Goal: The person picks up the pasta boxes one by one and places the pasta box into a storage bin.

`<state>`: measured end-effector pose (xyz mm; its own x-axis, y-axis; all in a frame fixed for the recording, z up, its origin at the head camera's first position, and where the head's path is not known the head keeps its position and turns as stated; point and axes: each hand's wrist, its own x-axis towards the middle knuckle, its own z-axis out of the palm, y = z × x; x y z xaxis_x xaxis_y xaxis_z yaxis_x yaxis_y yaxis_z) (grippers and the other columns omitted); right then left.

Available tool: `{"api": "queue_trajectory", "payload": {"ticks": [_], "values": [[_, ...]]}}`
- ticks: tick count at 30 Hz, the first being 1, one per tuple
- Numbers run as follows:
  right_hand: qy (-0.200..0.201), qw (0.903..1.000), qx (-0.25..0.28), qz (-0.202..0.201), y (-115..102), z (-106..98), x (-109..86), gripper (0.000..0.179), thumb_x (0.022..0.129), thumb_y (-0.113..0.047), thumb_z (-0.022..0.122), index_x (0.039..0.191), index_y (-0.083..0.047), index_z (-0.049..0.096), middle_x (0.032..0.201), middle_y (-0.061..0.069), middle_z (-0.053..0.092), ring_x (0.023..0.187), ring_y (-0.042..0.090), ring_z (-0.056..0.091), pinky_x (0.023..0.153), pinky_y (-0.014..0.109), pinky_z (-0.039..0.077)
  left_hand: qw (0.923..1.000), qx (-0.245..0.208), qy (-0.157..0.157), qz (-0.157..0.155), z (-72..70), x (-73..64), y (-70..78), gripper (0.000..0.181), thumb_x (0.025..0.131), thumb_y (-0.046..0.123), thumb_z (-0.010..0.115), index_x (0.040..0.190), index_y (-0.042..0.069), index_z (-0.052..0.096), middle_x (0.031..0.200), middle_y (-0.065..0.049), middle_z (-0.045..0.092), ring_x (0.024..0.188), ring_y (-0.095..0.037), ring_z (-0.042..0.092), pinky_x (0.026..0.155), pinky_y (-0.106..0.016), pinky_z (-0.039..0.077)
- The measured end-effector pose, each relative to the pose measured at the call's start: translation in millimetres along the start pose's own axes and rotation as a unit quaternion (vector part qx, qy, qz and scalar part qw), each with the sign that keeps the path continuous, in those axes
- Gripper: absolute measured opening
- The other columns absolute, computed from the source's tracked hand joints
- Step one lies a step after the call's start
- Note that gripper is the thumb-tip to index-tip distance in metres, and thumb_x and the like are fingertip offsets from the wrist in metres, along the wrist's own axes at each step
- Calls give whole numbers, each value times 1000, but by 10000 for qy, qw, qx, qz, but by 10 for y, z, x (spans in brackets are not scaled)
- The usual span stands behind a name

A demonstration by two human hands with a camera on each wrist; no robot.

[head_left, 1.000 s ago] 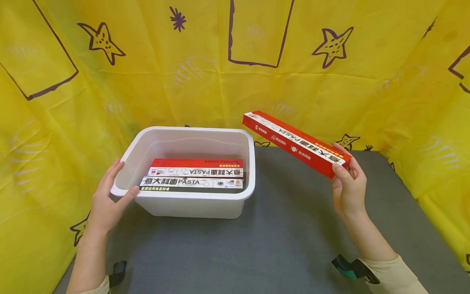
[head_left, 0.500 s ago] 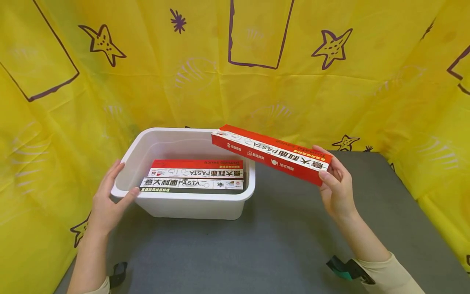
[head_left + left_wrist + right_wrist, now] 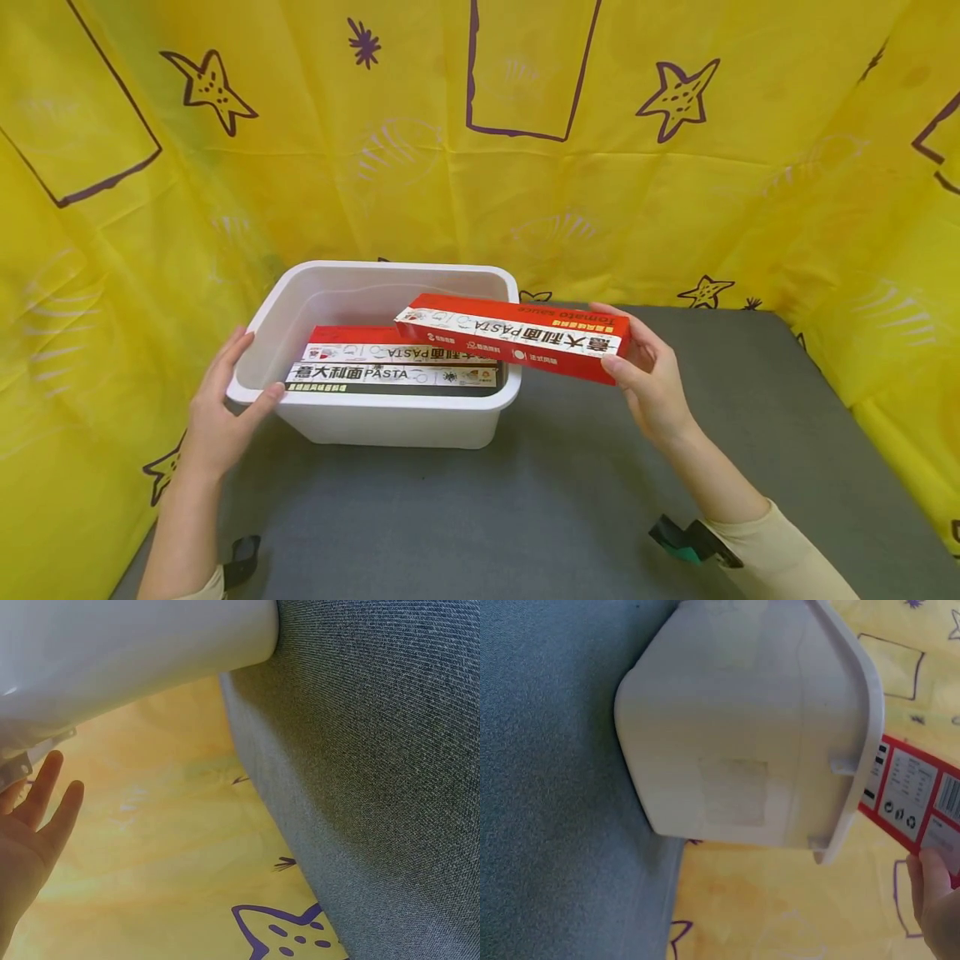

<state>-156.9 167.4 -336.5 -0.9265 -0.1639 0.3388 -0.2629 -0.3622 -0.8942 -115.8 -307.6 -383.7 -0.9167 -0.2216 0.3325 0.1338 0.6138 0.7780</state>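
Note:
My right hand [image 3: 651,387] pinches the right end of a red pasta box [image 3: 510,332], thumb in front and fingers behind. Its far end reaches over the right rim of a white plastic bin [image 3: 397,423], partly covering what lies inside. Within the bin are a second red pasta box [image 3: 348,335] and, in front of it, a black-and-white pasta box [image 3: 420,376]. My left hand [image 3: 216,412] rests on the bin's front left corner, thumb on the front rim and fingers along the left side. In the left wrist view, several fingers [image 3: 66,812] stretch out straight beside the rim.
Under the bin spreads a dark grey cloth-covered table [image 3: 562,500]. Yellow patterned fabric [image 3: 465,183] rises behind it and on both sides, close to the bin's back. A dark strap [image 3: 693,540] hangs at the right wrist, another strap [image 3: 242,560] at the left.
My right hand has carried the red pasta box left and lower, from beside the bin to over its right rim, and the box now slants less. My left hand has stayed put.

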Motion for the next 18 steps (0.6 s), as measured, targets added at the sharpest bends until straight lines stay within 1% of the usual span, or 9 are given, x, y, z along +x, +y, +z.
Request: {"api": "queue_trajectory", "payload": {"ticks": [4, 9, 14, 18], "values": [[-116, 9997, -191, 134, 21, 44, 44, 50, 86, 2, 54, 136, 2, 51, 135, 15, 51, 111, 26, 53, 87, 33, 55, 10000, -5, 13, 35, 0, 6, 1, 72, 86, 26, 69, 151, 29, 37, 158, 9, 27, 145, -22, 23, 107, -72, 18], [-312, 9975, -541, 342, 43, 84, 105, 51, 87, 0, 56, 137, 1, 49, 133, 14, 51, 113, 27, 52, 85, 34, 56, 9999, 3, 30, 107, 2, 10, -3, 71, 86, 26, 69, 150, 30, 39, 157, 11, 28, 144, -17, 23, 107, -71, 18], [-480, 9941, -812, 533, 73, 115, 170, 53, 87, 0, 57, 138, 2, 47, 130, 13, 53, 112, 27, 53, 85, 35, 56, 9999, 2, 26, 111, 1, 7, -11, 72, 86, 25, 69, 151, 28, 38, 158, 8, 28, 145, -21, 23, 107, -72, 17], [-542, 9938, -725, 644, 103, 128, 216, 53, 87, -1, 56, 139, 0, 46, 126, 11, 55, 110, 26, 54, 85, 34, 56, 9999, 7, 32, 105, -3, 12, -12, 72, 86, 24, 69, 151, 27, 38, 158, 7, 28, 145, -22, 23, 107, -71, 18]]}}
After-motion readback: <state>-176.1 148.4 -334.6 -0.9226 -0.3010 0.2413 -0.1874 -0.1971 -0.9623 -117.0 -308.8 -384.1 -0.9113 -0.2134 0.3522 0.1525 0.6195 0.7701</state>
